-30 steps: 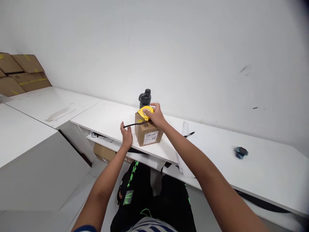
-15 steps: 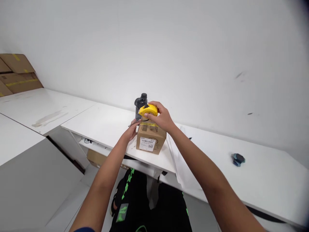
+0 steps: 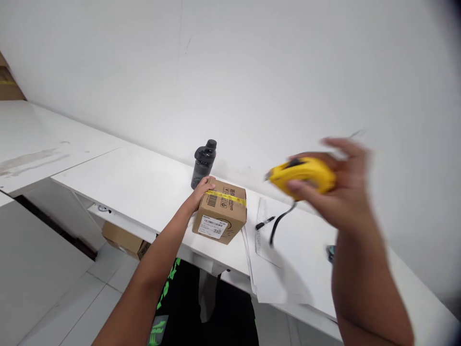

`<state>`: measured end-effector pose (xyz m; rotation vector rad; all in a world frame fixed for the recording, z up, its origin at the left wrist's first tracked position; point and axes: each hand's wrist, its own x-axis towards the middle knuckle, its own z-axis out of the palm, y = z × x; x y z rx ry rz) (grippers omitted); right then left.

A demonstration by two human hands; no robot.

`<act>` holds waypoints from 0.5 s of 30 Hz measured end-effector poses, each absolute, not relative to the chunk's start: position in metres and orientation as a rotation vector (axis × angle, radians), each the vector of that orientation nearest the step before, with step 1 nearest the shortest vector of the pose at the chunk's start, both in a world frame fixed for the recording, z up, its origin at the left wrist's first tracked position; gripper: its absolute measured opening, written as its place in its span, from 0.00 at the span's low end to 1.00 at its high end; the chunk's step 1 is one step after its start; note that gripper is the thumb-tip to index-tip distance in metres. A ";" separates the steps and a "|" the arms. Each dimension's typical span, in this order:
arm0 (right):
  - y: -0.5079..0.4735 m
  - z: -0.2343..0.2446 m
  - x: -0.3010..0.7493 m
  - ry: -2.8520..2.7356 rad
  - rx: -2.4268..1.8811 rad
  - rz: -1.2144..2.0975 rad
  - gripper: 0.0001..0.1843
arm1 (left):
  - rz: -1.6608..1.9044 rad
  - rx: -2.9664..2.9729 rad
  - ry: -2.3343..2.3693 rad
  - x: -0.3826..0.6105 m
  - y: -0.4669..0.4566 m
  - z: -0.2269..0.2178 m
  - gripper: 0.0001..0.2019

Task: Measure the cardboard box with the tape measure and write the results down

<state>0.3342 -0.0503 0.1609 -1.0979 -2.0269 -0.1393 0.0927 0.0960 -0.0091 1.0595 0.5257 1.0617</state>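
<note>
My right hand (image 3: 340, 180), smeared by motion, grips a yellow tape measure (image 3: 317, 177) in the air to the right of a cardboard box (image 3: 234, 225). A black wrist strap (image 3: 276, 226) dangles from the tape measure over some white paper. My left hand (image 3: 202, 192) rests on the box's back left edge, its fingers curled over the top and the thumb side hidden. Yellow tape runs across the top of the box, and a white printed label (image 3: 212, 227) is stuck on its front.
Behind the box a dark shaker bottle (image 3: 203, 164) stands against the wall. White paper sheets (image 3: 288, 283) lie on the right with a black marker (image 3: 265, 223) on them. A small dark teal object (image 3: 330, 253) is partly hidden by my right arm. Another carton (image 3: 124, 239) sits below the tabletop.
My right hand has carried the tape measure away from the box top, far to the right. My left hand stays at the box, which now looks slightly turned. The view has shifted right.
</note>
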 end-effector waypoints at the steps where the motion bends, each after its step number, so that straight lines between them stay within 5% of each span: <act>1: -0.041 0.150 0.322 -2.060 -1.116 0.041 0.40 | 1.073 1.063 0.525 0.095 0.098 -0.011 0.18; 7: 0.030 0.089 0.262 -2.213 -1.179 0.415 0.35 | 1.156 0.934 0.494 0.103 0.101 -0.017 0.18; 15: 0.042 0.099 0.239 -2.414 -1.303 0.048 0.34 | 0.942 0.836 0.380 0.101 0.086 -0.011 0.31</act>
